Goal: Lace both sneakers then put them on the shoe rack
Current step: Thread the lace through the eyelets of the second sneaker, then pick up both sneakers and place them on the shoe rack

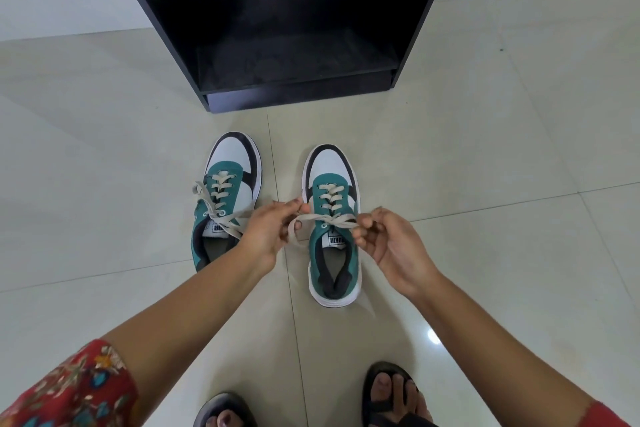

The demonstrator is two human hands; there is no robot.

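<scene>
Right sneaker (333, 225): teal suede-like upper, white toe, on glossy tiled floor (485, 156) before the black shoe rack (277, 45).
Lace (325, 218): flat, beige.
Left hand (266, 236): fingers pinching lace end.
Right hand (388, 243): fingers curled, apparently gripping the other end.
Left sneaker (225, 198): beside, bow loose.

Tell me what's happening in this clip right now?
A person is tying the right sneaker on the tiled floor: the left hand and right hand each pinch an end of its lace. The left sneaker sits beside it, laced, with loose ends trailing. The black shoe rack ahead holds neither shoe yet.
</scene>
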